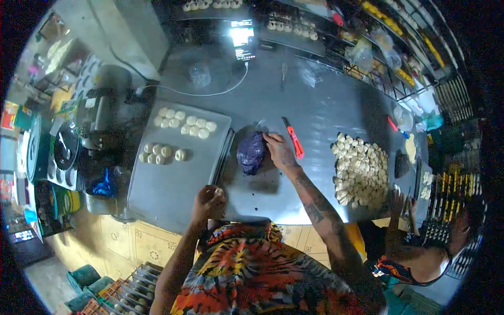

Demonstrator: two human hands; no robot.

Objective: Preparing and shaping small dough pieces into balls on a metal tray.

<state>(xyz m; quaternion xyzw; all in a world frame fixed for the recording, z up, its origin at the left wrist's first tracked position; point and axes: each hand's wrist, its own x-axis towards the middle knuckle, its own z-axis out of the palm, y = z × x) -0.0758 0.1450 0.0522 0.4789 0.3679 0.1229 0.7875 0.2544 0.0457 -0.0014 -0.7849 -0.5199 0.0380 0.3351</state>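
A lump of dark purple paste [251, 152] rests on the grey table in front of me. At its upper right edge my right hand [280, 149] has its fingertips pressed into the paste, closed on a bit of it. My left hand [208, 203] is curled near the table's front edge, around a small pale piece of dough [219, 193] that shows between the fingers. Left of the paste, a metal tray [178, 191] bears several round dough balls [198, 127] in small groups. A red utility knife [294, 139] lies just right of my right hand.
Many cut dough pieces [361, 170] are heaped on the table at the right, near another person's hands [401, 203]. A lit phone [242, 41] on a white cable [231, 89] stands at the back. A dark machine [107, 110] stands left; racks of trays [294, 29] line the back.
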